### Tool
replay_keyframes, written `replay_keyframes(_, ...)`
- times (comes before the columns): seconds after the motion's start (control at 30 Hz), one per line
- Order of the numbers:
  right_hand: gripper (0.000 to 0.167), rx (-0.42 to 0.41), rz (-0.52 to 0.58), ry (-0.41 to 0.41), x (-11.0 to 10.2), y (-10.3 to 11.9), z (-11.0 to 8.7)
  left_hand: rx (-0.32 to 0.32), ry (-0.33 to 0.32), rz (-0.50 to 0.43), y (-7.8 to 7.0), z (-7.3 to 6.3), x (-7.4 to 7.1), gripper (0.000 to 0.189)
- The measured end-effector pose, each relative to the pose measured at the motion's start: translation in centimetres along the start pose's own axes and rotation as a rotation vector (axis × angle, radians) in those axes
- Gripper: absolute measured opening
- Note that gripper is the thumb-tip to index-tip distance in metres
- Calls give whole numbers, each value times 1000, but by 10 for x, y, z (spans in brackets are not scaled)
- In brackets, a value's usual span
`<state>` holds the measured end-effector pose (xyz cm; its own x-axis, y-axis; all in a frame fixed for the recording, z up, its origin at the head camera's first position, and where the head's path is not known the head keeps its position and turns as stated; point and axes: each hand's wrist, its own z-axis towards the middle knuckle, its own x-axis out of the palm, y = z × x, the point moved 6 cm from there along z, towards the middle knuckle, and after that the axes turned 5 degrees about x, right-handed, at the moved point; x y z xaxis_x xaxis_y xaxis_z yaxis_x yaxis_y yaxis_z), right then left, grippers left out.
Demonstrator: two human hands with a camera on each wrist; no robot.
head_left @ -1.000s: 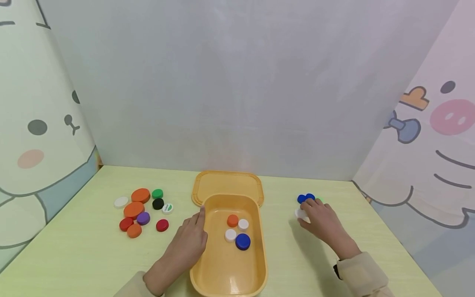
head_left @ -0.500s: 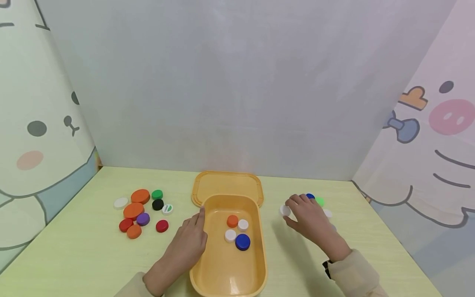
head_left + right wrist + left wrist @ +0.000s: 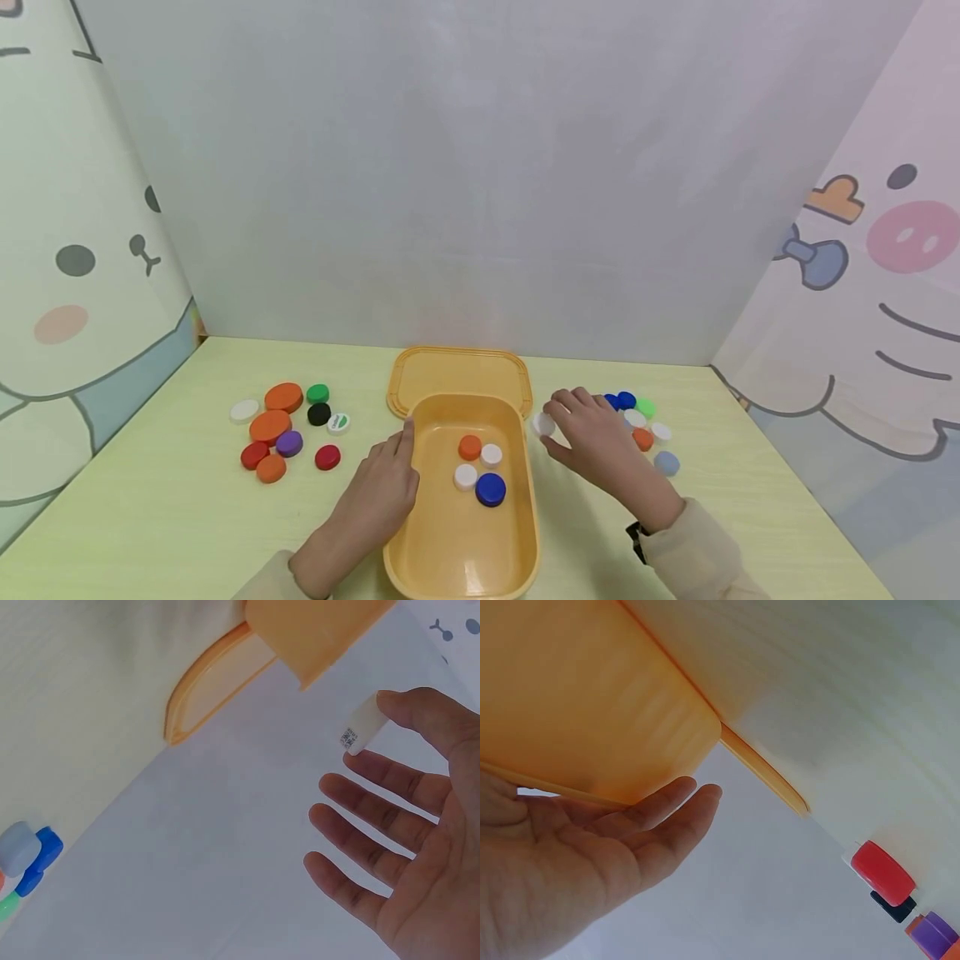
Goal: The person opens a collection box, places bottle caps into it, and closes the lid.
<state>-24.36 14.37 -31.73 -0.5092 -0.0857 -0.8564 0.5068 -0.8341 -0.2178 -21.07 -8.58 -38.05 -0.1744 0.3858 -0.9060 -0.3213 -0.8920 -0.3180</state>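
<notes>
While We Hold and Steady: Hazards and Counts

As our right hand (image 3: 596,437) pinches a small round white plastic cap (image 3: 542,425) between thumb and index finger, right of centre in the frame, our left hand (image 3: 378,492) rests with fingers extended on the left rim of a rectangular yellow-orange plastic box (image 3: 450,546). The hands are well apart.

Hazards: if the pinch slackens too soon, the cap could drop outside the box; if we pass too low, it could strike the right rim. If our left hand bears down, the box could tip.

Counts: one box, lower centre; one flat yellow-orange plastic lid (image 3: 461,371), above it; four round plastic caps (image 3: 491,490) in the box; ten multicoloured round plastic caps (image 3: 270,427), left; at least seven assorted round plastic caps (image 3: 667,463), right, partly hidden by the hand; one held.
</notes>
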Motion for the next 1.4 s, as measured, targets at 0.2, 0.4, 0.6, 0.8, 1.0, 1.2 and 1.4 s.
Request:
replay_keyframes(0.2,32,-18,29,53,2,19,8,1,-2,0,0,-1,0,56)
replay_keyframes(0.4,32,-60,47,84,9,37,12,-11,15,-5,1,-1,1,56)
replay_keyframes(0.6,29,-115,70,106,19,53,15,-15,22,-5,0,0,2,56)
replay_keyframes(0.8,27,-142,104,163,27,64,17,-12,17,-9,0,0,1,56)
replay_keyframes(1.0,26,-163,104,214,36,69,19,-12,14,-7,1,0,2,56)
replay_keyframes(1.2,27,-163,119,256,45,72,19,-20,25,-7,1,0,3,57)
replay_keyframes(1.4,25,-170,122,271,49,75,18,-17,19,-4,1,0,3,57)
